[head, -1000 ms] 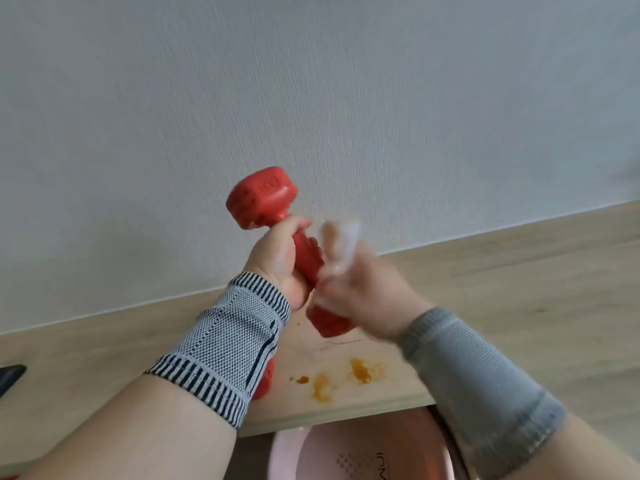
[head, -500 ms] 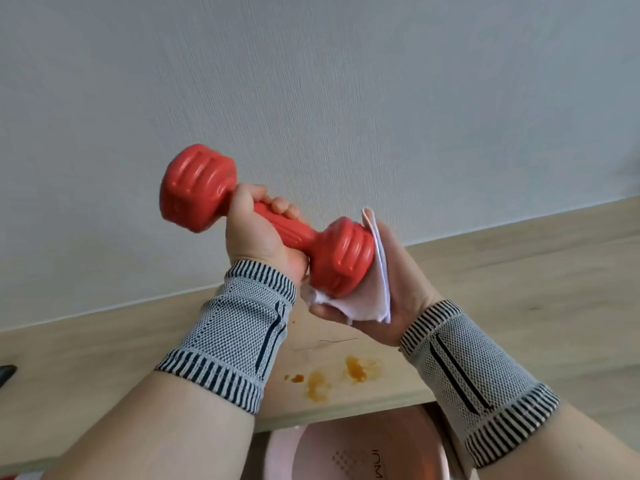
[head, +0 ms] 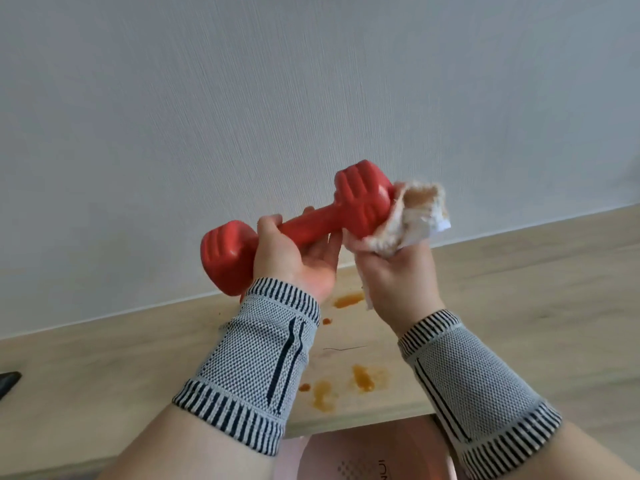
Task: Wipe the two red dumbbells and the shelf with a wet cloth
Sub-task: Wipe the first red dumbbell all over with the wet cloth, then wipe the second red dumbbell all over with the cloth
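My left hand (head: 294, 261) grips a red dumbbell (head: 311, 225) by its handle and holds it in the air, tilted up to the right. My right hand (head: 398, 278) holds a white cloth (head: 412, 220), stained orange-brown, bunched against the dumbbell's upper right head. Below lies the light wooden shelf (head: 519, 289), with orange stains (head: 362, 377) near its front edge and another stain (head: 348, 300) close to the wall. A second dumbbell is not visible; a small red patch shows just under the left head, behind my left wrist.
A grey-white wall (head: 311, 98) rises behind the shelf. A pink basin (head: 374, 455) sits below the shelf's front edge. A dark object (head: 8, 381) pokes in at the left edge. Both wrists wear grey striped bands.
The dumbbell has been turned so that its right head now points up to the right. My right hand has moved the cloth up onto that head, and the cloth's stained side now shows.
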### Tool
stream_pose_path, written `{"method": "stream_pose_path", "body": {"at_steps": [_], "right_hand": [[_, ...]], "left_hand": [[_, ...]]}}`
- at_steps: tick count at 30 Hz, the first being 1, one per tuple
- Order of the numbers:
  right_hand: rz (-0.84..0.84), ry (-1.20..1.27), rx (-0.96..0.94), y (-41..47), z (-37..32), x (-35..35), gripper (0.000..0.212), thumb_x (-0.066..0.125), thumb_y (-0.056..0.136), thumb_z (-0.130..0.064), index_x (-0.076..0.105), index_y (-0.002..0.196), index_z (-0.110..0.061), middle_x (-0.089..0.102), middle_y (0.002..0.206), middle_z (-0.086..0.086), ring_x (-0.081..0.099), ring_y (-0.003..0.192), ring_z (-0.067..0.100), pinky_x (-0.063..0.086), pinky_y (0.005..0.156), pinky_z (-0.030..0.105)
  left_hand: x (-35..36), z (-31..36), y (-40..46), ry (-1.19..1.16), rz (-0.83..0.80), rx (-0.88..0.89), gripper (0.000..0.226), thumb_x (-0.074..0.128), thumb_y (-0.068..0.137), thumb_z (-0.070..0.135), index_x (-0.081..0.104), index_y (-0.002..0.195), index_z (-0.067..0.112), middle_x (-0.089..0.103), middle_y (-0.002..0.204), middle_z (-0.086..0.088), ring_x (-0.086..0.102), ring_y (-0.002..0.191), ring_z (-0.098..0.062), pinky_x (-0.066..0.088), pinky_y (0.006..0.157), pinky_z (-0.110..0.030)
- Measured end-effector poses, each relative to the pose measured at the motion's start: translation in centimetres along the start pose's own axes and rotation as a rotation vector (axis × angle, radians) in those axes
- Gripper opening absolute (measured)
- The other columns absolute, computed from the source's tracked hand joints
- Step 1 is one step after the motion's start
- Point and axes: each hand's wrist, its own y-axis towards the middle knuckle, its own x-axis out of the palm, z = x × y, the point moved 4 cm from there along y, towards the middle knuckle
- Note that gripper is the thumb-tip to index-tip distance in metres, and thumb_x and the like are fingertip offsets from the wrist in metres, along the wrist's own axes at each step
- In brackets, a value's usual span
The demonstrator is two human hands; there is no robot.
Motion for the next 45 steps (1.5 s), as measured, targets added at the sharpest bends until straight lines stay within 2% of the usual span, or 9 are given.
{"method": "stream_pose_path", "body": {"at_steps": [4, 8, 12, 18, 20, 30, 36, 40, 45], "right_hand": [[-0.124, 0.632, 0.317, -0.6, -0.1, 0.7, 0.039, 0.067, 0.075, 0.008, 0.065, 0.109, -0.009, 0.07, 0.104, 0.011, 0.067, 0.096, 0.025, 0.056, 0.083, 0.038], [-0.24, 1.156, 0.789, -1.3, -0.6, 1.5, 0.035, 0.056, 0.078, -0.022, 0.059, 0.111, -0.009, 0.048, 0.132, 0.031, 0.053, 0.086, 0.037, 0.058, 0.066, 0.029], [-0.072, 0.989, 0.714, -0.8, -0.4, 1.1, 0.037, 0.039, 0.094, -0.026, 0.068, 0.074, -0.013, 0.066, 0.081, 0.012, 0.065, 0.07, 0.02, 0.053, 0.063, 0.028], [0.213, 0.513, 0.782, -1.7, 0.6, -0.1, 0.025, 0.049, 0.092, -0.026, 0.06, 0.081, -0.006, 0.057, 0.064, 0.006, 0.057, 0.058, 0.023, 0.047, 0.052, 0.029], [0.203, 0.493, 0.714, -1.2, -0.2, -0.8, 0.023, 0.05, 0.092, -0.022, 0.061, 0.078, -0.009, 0.061, 0.069, 0.008, 0.061, 0.07, 0.024, 0.049, 0.068, 0.037], [0.353, 0.196, 0.716, 1.4, 1.2, -9.1, 0.019, 0.047, 0.096, -0.021, 0.054, 0.081, -0.013, 0.061, 0.09, 0.01, 0.064, 0.091, 0.024, 0.051, 0.09, 0.041], [0.41, 0.003, 0.724, 1.6, 4.0, -13.5, 0.024, 0.048, 0.094, -0.031, 0.054, 0.076, -0.016, 0.057, 0.075, 0.003, 0.06, 0.073, 0.02, 0.051, 0.077, 0.036], [0.422, -0.078, 0.759, 1.7, 5.2, -15.9, 0.027, 0.049, 0.08, -0.045, 0.056, 0.073, -0.02, 0.059, 0.075, 0.003, 0.065, 0.089, 0.032, 0.05, 0.092, 0.051], [0.44, -0.095, 0.793, 1.7, 6.2, -17.8, 0.025, 0.049, 0.092, -0.033, 0.056, 0.073, -0.018, 0.059, 0.075, 0.002, 0.062, 0.079, 0.024, 0.052, 0.089, 0.044]], "left_hand": [[-0.3, 0.4, 0.9, 0.062, -0.013, -0.063, 0.026, 0.047, 0.098, 0.022, 0.054, 0.075, 0.011, 0.063, 0.052, -0.004, 0.064, 0.048, -0.019, 0.055, 0.05, -0.025], [-1.3, 0.5, 2.4, 0.143, -0.032, -0.048, 0.013, 0.052, 0.093, 0.027, 0.058, 0.096, 0.016, 0.069, 0.089, -0.002, 0.069, 0.085, -0.019, 0.055, 0.083, -0.033], [-1.3, 1.0, 1.9, 0.231, 0.064, 0.205, 0.011, 0.057, 0.091, 0.021, 0.054, 0.089, 0.011, 0.063, 0.059, -0.002, 0.065, 0.052, -0.017, 0.055, 0.055, -0.027], [-0.2, 1.9, 1.1, 0.601, 0.032, 0.639, 0.013, 0.055, 0.091, 0.014, 0.054, 0.078, 0.012, 0.064, 0.051, -0.001, 0.067, 0.054, -0.019, 0.059, 0.064, -0.036], [-0.3, 1.7, 1.9, 0.767, 0.053, 0.683, 0.017, 0.056, 0.09, 0.015, 0.056, 0.073, 0.012, 0.066, 0.052, -0.002, 0.069, 0.057, -0.024, 0.061, 0.07, -0.043], [1.2, -8.6, 5.1, 0.768, -0.144, -0.323, 0.015, 0.049, 0.085, 0.01, 0.047, 0.099, 0.005, 0.05, 0.078, -0.012, 0.059, 0.076, -0.029, 0.057, 0.067, -0.044], [1.6, -15.0, 6.6, 0.9, -0.312, -0.401, 0.005, 0.053, 0.091, -0.005, 0.053, 0.096, -0.005, 0.057, 0.076, -0.015, 0.062, 0.069, -0.031, 0.057, 0.072, -0.049], [1.9, -17.8, 7.9, 0.92, -0.316, -0.426, 0.029, 0.058, 0.093, 0.002, 0.053, 0.12, -0.009, 0.063, 0.085, -0.018, 0.067, 0.065, -0.028, 0.057, 0.049, -0.035], [2.3, -20.5, 8.7, 0.897, -0.307, -0.477, 0.037, 0.052, 0.098, 0.009, 0.048, 0.13, -0.008, 0.064, 0.092, -0.016, 0.066, 0.071, -0.025, 0.054, 0.044, -0.027]]}}
